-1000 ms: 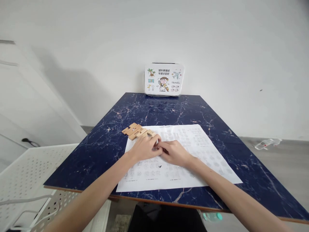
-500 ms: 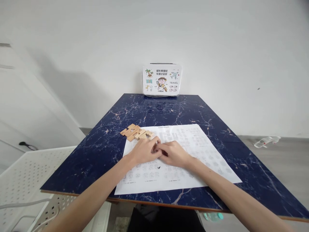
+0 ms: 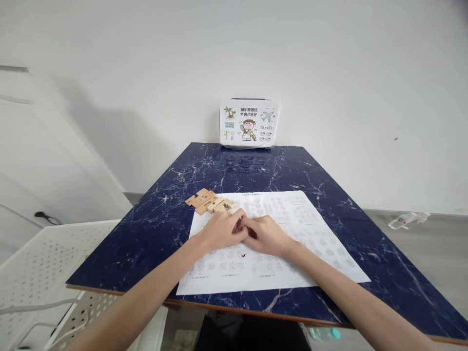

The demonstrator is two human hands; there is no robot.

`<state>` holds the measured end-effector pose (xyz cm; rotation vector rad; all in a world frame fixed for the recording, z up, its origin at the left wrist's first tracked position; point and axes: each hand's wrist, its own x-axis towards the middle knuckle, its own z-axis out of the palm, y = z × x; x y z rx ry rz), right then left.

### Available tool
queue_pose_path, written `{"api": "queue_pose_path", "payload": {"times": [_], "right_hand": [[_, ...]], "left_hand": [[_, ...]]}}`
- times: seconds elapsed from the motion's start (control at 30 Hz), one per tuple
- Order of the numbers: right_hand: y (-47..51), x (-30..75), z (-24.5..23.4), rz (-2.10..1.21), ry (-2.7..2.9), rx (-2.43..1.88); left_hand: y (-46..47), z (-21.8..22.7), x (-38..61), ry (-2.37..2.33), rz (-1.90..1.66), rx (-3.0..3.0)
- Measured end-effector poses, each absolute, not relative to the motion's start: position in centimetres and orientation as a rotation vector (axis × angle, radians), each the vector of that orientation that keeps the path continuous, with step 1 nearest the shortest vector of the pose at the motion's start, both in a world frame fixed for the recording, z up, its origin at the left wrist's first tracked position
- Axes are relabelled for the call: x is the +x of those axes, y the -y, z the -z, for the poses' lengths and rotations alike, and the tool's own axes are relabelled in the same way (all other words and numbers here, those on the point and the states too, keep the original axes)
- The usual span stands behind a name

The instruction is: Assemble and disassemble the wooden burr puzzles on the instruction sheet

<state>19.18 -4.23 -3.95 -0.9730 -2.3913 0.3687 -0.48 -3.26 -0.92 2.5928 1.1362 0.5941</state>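
My left hand (image 3: pixel 224 230) and my right hand (image 3: pixel 267 236) meet over a printed paper sheet (image 3: pixel 310 222), fingertips touching and fingers curled. Whatever they might grip between them is hidden by the fingers. Just beyond my left hand, several notched wooden puzzle pieces (image 3: pixel 201 200) lie flat, partly over the sheet's upper left corner. The pieces at the far left are darker brown; the paler wooden pieces (image 3: pixel 221 204) sit closest to my fingers. A small black mark (image 3: pixel 243 255) shows on the paper below my hands.
A white case with cartoon prints (image 3: pixel 249 124) stands at the back of the blue marbled table (image 3: pixel 256 168), against the wall. To the left is a white perforated surface (image 3: pixel 69 243) with a cable. Clear plastic bottles (image 3: pixel 407 220) lie on the floor at right.
The whole view has shifted slightly, so everything appears a little to the right and lower. My hands stay together, with barely any change in the fingers.
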Motion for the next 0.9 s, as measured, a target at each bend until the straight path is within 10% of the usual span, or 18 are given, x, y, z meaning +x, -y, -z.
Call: {"api": "queue_pose_path", "payload": {"times": [0.9], "right_hand": [[4.20, 19.02, 3.97, -0.318, 2.396, -0.952]], "left_hand": [[3.01, 1.39, -0.78, -1.137, -0.604, 2.639]]}}
